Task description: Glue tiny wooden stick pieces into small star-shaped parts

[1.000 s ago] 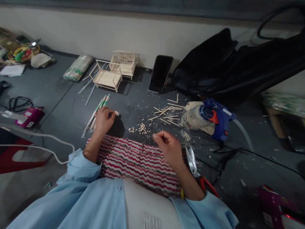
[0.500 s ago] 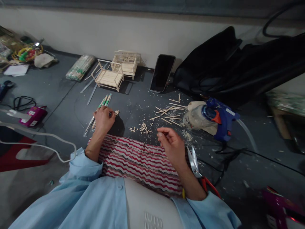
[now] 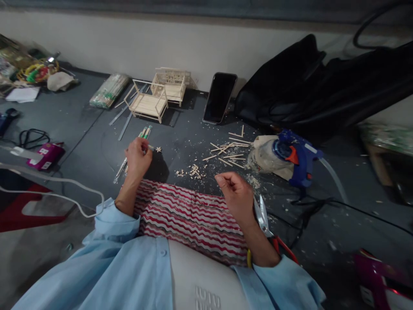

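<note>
My left hand (image 3: pixel 138 156) is closed over the packaged sticks (image 3: pixel 145 131), its fingertips pinched beside a small flower-shaped wooden piece (image 3: pixel 158 149); what they hold is too small to name. My right hand (image 3: pixel 236 191) hovers over the far right edge of the striped cloth (image 3: pixel 190 219), thumb and forefinger pressed together, with anything between them hidden. Between the hands lies a pile of tiny wooden bits (image 3: pixel 195 172). Loose thin sticks (image 3: pixel 226 148) are scattered beyond my right hand. Metal snips (image 3: pixel 263 217) lie beside my right wrist.
Two miniature wooden furniture frames (image 3: pixel 148 105) stand at the back, left of a leaning phone (image 3: pixel 220 98). A blue glue gun (image 3: pixel 301 159) rests by a cloudy jar (image 3: pixel 264 157) at right. Black fabric (image 3: pixel 290 86) lies behind. A white cable (image 3: pixel 64 183) loops at left.
My left hand has shifted slightly, uncovering more of the flower-shaped piece. The fingers of my right hand have drawn together into a pinch, and the hand has moved slightly right.
</note>
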### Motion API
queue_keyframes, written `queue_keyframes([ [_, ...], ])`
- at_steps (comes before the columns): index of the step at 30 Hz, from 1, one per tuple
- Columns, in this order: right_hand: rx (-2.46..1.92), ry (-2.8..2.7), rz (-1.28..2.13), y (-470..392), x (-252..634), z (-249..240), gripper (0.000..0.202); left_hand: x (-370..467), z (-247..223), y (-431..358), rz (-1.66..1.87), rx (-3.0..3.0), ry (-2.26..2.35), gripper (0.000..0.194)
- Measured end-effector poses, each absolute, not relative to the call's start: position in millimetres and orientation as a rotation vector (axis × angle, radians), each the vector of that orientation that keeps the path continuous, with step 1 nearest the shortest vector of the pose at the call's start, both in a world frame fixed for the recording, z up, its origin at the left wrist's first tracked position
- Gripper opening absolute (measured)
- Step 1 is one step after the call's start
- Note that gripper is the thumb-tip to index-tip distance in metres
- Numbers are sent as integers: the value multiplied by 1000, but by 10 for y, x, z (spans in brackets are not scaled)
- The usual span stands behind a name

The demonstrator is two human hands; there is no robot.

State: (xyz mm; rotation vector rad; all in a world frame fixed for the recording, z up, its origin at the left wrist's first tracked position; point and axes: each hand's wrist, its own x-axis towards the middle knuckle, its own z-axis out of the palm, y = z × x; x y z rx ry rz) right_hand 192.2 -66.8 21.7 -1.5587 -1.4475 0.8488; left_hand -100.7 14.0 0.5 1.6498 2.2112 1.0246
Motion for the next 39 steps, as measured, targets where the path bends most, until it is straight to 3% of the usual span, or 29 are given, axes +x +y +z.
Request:
queue_keyframes([
  [6, -1482, -1586, 669, -640, 1920, 171, 20, -1012, -16, 181, 1228, 1465, 2043, 6],
  [19, -1448, -1504, 805, -665, 1895, 42, 15, -815, 74, 123, 1618, 1090, 1446, 13],
  [28, -1263, -1610, 934, -737, 1826, 184, 38, -184, 299, -255, 1355, 974, 901, 8],
  [34, -1261, -1515, 1176, -743, 1791, 122, 54, 57, 305, -429, 1171, 893, 814, 7],
  [39, -1314, -1513, 1217, -756, 1742, 101, 53, 128, 261, -481, 1100, 839, 794, 11],
])
